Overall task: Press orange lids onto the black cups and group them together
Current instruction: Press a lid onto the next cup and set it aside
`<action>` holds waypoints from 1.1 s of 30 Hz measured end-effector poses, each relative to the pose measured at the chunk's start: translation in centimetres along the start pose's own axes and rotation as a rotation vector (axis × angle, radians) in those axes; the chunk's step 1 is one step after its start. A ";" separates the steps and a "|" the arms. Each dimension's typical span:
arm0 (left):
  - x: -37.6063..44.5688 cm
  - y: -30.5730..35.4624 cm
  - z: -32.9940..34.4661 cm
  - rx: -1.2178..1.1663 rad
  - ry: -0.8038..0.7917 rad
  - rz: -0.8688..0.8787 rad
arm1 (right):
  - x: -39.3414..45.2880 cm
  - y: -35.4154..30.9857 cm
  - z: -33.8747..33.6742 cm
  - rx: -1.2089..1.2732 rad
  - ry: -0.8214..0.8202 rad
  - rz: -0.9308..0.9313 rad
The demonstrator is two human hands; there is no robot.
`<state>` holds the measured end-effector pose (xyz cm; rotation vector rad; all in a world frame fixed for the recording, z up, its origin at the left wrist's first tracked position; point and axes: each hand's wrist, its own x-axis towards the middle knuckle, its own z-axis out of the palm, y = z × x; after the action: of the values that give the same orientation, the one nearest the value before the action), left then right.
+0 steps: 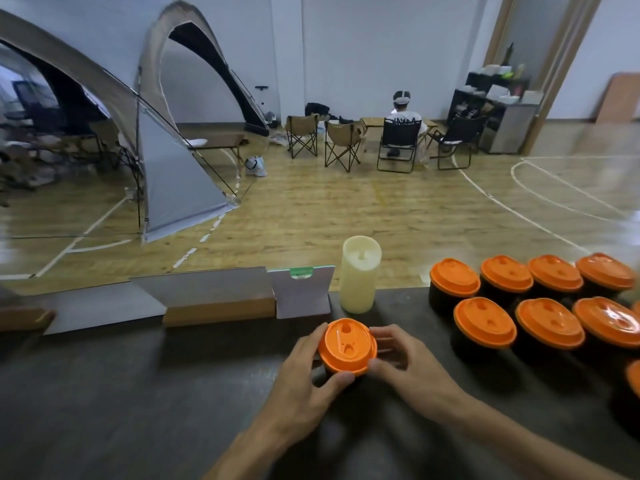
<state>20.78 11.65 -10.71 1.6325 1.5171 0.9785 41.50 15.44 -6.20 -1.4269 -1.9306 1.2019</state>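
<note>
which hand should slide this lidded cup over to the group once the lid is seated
Right. The right hand already grips the orange lid on the side facing the grouped cups; the left hand grips the far side.

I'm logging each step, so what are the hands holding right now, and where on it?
Both hands hold one round orange plastic lid on its black cup: left hand and right hand grip the rim from opposite sides.
</note>
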 end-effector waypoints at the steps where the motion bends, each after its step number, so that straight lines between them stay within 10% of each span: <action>1: 0.0 -0.1 0.0 -0.005 -0.003 -0.003 | 0.5 -0.2 -0.3 0.032 0.009 0.020; 14: 0.1 0.2 -0.3 0.053 0.032 0.019 | 9.4 -5.5 -2.5 -0.299 -0.272 0.179; 33: 0.3 -1.2 0.2 0.073 0.043 0.046 | 2.9 -1.6 -0.4 0.118 -0.272 0.169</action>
<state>20.37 12.04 -11.79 1.7140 1.5667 1.0001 39.95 18.16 -5.01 -1.4496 -1.9019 1.6345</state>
